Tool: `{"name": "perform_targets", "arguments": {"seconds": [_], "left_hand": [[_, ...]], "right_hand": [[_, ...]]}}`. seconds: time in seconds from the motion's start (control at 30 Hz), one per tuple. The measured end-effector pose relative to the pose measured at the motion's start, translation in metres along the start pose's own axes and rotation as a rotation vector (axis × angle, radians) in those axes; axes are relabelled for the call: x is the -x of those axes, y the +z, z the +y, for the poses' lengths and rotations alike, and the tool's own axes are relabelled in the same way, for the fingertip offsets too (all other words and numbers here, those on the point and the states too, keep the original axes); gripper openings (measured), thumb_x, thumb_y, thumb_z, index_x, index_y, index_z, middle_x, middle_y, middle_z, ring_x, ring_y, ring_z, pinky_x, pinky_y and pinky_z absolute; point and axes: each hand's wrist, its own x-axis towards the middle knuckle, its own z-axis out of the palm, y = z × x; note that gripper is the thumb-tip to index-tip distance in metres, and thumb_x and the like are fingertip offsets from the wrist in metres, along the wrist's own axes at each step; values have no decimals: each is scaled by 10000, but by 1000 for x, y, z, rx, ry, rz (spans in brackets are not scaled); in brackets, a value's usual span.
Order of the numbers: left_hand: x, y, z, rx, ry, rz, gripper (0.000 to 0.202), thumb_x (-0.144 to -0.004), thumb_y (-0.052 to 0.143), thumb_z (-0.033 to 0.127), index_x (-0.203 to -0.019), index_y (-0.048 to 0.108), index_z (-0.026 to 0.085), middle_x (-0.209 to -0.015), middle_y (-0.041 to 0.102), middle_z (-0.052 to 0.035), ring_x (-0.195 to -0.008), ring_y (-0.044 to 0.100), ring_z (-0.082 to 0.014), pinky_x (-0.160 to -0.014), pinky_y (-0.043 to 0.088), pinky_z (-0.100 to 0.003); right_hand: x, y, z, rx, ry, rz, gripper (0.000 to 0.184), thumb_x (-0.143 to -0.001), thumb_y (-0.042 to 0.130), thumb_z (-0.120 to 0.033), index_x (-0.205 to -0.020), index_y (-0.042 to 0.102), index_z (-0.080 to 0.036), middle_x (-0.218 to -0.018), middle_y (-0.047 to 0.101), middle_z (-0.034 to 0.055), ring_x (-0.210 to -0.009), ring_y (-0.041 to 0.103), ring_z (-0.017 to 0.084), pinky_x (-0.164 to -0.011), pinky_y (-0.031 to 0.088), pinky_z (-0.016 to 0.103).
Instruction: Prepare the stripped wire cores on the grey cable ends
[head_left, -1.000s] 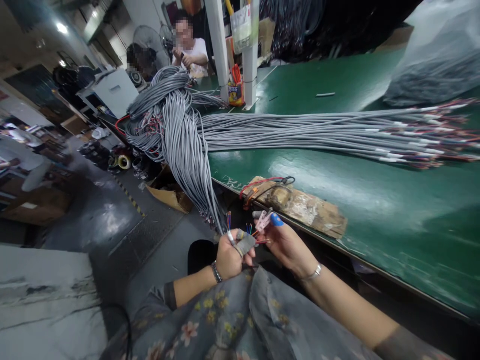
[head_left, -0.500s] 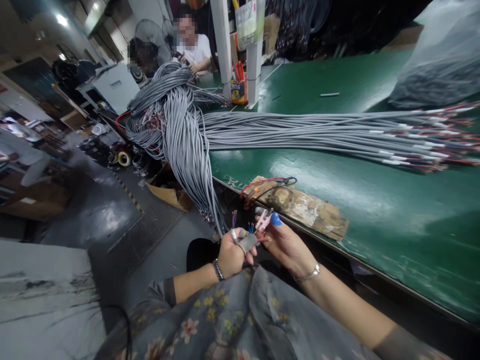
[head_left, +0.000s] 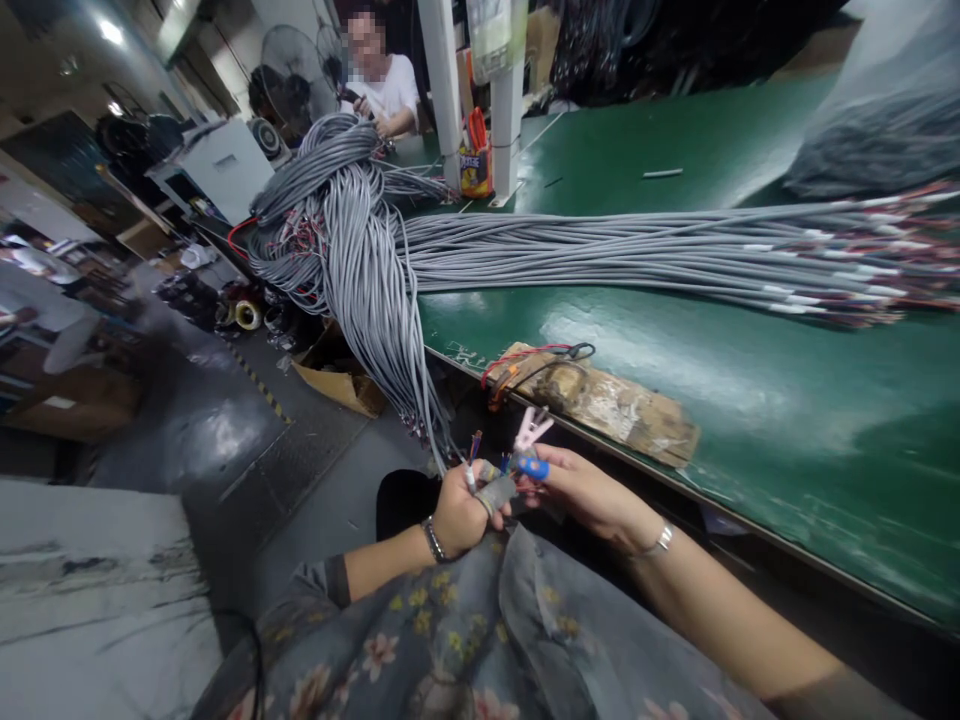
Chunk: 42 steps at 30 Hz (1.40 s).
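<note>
My left hand (head_left: 460,512) is closed around the end of a grey cable, beside my lap. A white sleeve (head_left: 471,476) and a few thin coloured wires (head_left: 475,445) stick up from its grip. Grey tape (head_left: 496,494) wraps its fingers. My right hand (head_left: 589,497), with blue tape on the thumb (head_left: 533,468), is pinched close against the left fingertips. A pale pink clothes peg (head_left: 532,428) projects up from the right fingertips. Reddish wires show between the hands, but their exact contact with the right fingers is hard to make out.
Grey cables (head_left: 360,240) hang over the edge of the green table (head_left: 750,370), and more lie along it. A worn wooden block (head_left: 622,405) with red and black leads sits at the near edge. An open carton (head_left: 341,385) is below. Across the table, a person (head_left: 390,90) works.
My right hand has turned and shifted slightly, so its thumb now lies sideways and the pink peg points upward. My left hand stays nearly in place. The view tilts a little.
</note>
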Motion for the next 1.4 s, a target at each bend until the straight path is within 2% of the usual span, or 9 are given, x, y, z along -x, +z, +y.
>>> {"name": "perform_targets", "arguments": {"seconds": [0.1,0.27,0.33,0.53,0.63,0.77,0.97,1.17,1.4], "left_hand": [[0,1,2,-43,-27,-32,417,-619,685,532,-535,508,164,-407,496,35,-333,407,-60,-378,317,-189],[-4,1,2,-97,-129,-257,408,-588,706,502,-469,532,153,-391,476,26,-327,384,-60,-362,296,-203],[-6,0,1,-89,-162,-289,408,-596,698,500,-463,532,151,-375,464,29,-312,366,-56,-347,275,-202],[-11,1,-12,99,-131,-22,384,-606,678,499,-572,507,158,-448,563,5,-308,447,-69,-310,203,-182],[-13,3,-14,160,-108,50,392,-604,686,501,-597,500,156,-457,565,10,-312,472,-72,-309,200,-174],[-15,4,-15,189,-99,34,412,-595,698,516,-590,514,148,-475,579,-2,-333,508,-85,-309,230,-170],[-10,-5,-19,99,-100,-160,435,-608,702,541,-593,583,123,-496,603,-35,-376,546,-107,-332,313,-186],[-8,-5,-21,206,-96,-6,414,-585,703,519,-583,529,144,-468,592,-20,-328,518,-96,-302,213,-175],[-13,-2,-21,345,-110,129,411,-551,705,502,-646,512,152,-467,581,-1,-324,526,-104,-301,183,-169]], "right_hand": [[-1,2,-2,86,-33,23,411,-502,830,-476,-625,611,-151,-543,572,-34,-500,470,70,-506,386,208],[-2,6,-2,306,-56,-41,412,-576,770,-523,-674,611,-155,-572,603,-14,-497,501,101,-481,375,236],[-1,6,-2,310,-77,-36,418,-601,746,-543,-692,615,-157,-585,607,-10,-503,505,103,-486,381,239],[6,-3,7,77,-79,112,498,-552,740,-614,-727,613,-166,-681,619,10,-582,532,113,-559,452,267],[12,4,15,76,-149,142,459,-565,770,-554,-782,621,-178,-663,605,-1,-578,522,115,-542,438,262],[11,19,22,38,-261,157,363,-652,729,-513,-723,557,-201,-578,589,-20,-525,531,126,-551,428,288],[-4,19,18,91,-146,65,390,-615,745,-517,-660,540,-188,-456,538,-37,-410,465,100,-461,322,247],[-10,18,15,160,-133,193,433,-514,794,-522,-590,556,-167,-460,476,-57,-436,356,65,-451,271,226],[-4,18,22,94,-168,191,430,-575,754,-556,-621,541,-186,-485,465,-56,-447,363,81,-456,300,241]]}}
